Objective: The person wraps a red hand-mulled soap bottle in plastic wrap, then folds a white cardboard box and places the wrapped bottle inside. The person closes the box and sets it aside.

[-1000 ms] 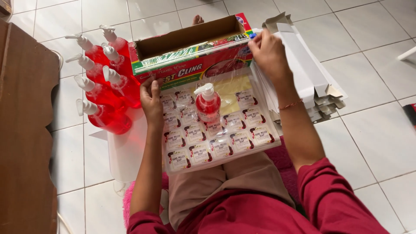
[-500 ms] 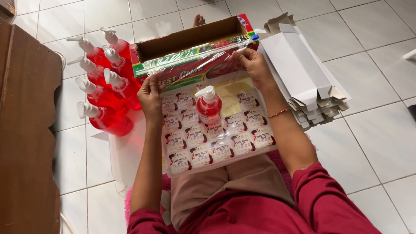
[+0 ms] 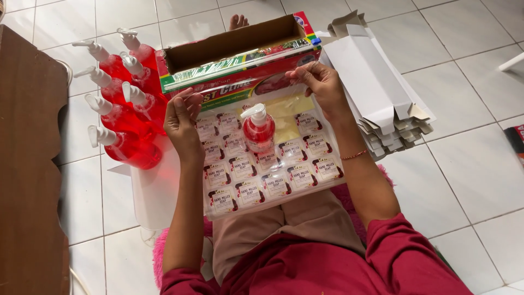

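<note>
A long cling-film box point(image 3: 234, 57) lies open in front of me. Both hands pinch a clear film sheet point(image 3: 240, 90) drawn out of it: my left hand point(image 3: 183, 123) at its left edge, my right hand point(image 3: 322, 84) at its right edge. Under the film, a small red pump bottle point(image 3: 258, 130) stands on a sticker sheet point(image 3: 267, 169) resting on my lap. The sheet carries several printed labels.
Several red pump bottles point(image 3: 123, 109) stand on the tiled floor at the left. A stack of flat white carton blanks point(image 3: 376, 93) lies at the right. A brown wooden surface point(image 3: 27, 164) runs down the left edge. A bare foot point(image 3: 237, 22) shows beyond the box.
My right hand came off the white cartons to the box's right end and took the film. Both hands now draw the film toward me over the bottle.
</note>
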